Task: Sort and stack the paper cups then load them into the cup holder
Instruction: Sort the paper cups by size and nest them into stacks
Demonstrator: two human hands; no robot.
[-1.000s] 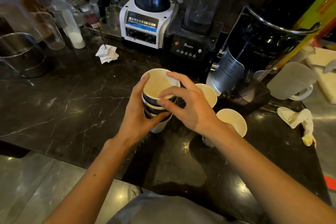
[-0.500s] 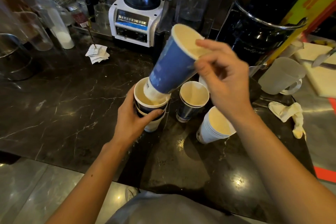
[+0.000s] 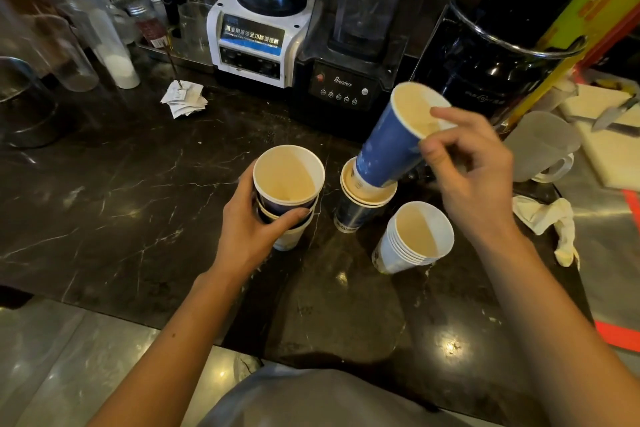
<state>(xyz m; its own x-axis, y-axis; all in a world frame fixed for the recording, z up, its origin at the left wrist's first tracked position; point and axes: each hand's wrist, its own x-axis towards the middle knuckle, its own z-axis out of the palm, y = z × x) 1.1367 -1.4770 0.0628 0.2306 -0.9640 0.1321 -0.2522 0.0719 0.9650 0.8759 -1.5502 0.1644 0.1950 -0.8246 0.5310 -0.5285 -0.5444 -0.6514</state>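
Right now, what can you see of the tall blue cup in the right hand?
The tall blue cup looks like paper, blue outside with a white rolled rim and a cream inside, empty. It tilts, mouth up and to the right. The right hand pinches its rim, one of its fingers over the lip. Its white base sits in the mouth of the dark cup stack on the counter.

Tilted blue cup (image 3: 388,149) base-in dk stack (image 3: 360,204); white stack (image 3: 412,239) nearby
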